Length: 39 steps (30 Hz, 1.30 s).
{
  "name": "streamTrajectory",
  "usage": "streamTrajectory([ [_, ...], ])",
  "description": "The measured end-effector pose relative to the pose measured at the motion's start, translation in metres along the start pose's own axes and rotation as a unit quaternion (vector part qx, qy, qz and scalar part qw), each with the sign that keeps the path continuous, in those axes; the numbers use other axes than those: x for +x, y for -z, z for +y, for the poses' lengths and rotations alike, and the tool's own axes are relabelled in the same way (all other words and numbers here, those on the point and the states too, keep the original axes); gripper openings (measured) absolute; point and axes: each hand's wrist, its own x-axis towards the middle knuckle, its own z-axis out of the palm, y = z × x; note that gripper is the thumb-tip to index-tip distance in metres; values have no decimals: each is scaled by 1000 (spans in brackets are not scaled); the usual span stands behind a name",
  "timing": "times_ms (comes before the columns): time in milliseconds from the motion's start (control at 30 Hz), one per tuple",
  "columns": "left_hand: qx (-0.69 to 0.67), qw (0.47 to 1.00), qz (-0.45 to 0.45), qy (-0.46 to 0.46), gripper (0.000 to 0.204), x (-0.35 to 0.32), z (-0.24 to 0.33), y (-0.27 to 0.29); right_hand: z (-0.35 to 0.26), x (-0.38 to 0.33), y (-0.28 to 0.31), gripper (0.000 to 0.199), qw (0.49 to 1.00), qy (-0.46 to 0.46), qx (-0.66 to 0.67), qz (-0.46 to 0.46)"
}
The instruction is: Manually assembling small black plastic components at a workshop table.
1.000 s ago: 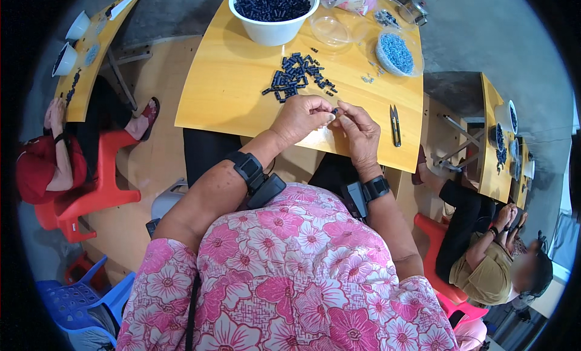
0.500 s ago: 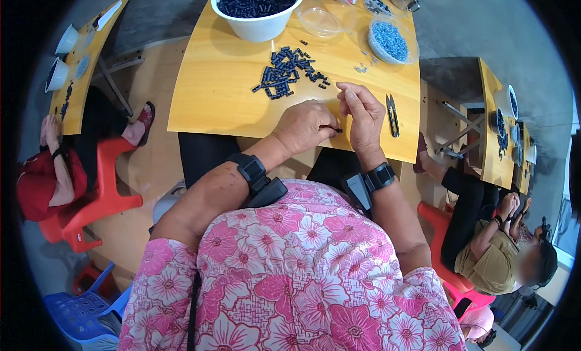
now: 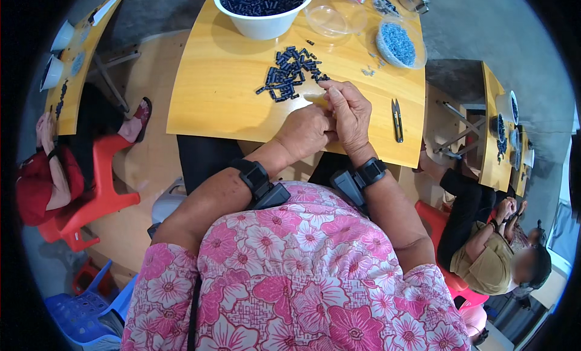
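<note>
Hands [image 3: 305, 132] [image 3: 351, 113]: two, touching, grip I cannot tell; nearby: dark-piece pile [image 3: 280, 77], one; snips [image 3: 397, 125], one.

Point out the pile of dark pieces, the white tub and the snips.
Pile of dark pieces [image 3: 280, 77]: head view, middle of the heap.
White tub [image 3: 264, 27]: head view, outer wall below the rim.
Snips [image 3: 397, 122]: head view, mid-length.

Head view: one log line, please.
left hand: curled, contents hidden | right hand: beside left | small dark cylindrical pieces: piled ahead | black pointed snips: lying right
</note>
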Motion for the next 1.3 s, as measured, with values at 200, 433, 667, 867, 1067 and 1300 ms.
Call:
streamTrajectory([
  [200,-24,999,23,-30,19,-3,-3,1,-3,-2,-6,18,999,27,-36,1],
  [433,-8,999,41,-14,18,-2,-6,-3,-7,2,-9,15,998,43,-49,-3],
  [667,0,1000,29,-6,17,0,-3,-3,-6,3,-9,15,998,16,-58,5],
  [867,8,1000,18,-6,18,-1,-13,-11,-7,3,-10,18,998,39,-57,-5],
  [1067,9,1000,9,14,18,-3,-15,-13,-8,2,-11,21,996,40,-80,-4],
  [1300,29,999,-1,12,31,-4,-16,-11,-10,3,-10,22,996,31,-83,-16],
])
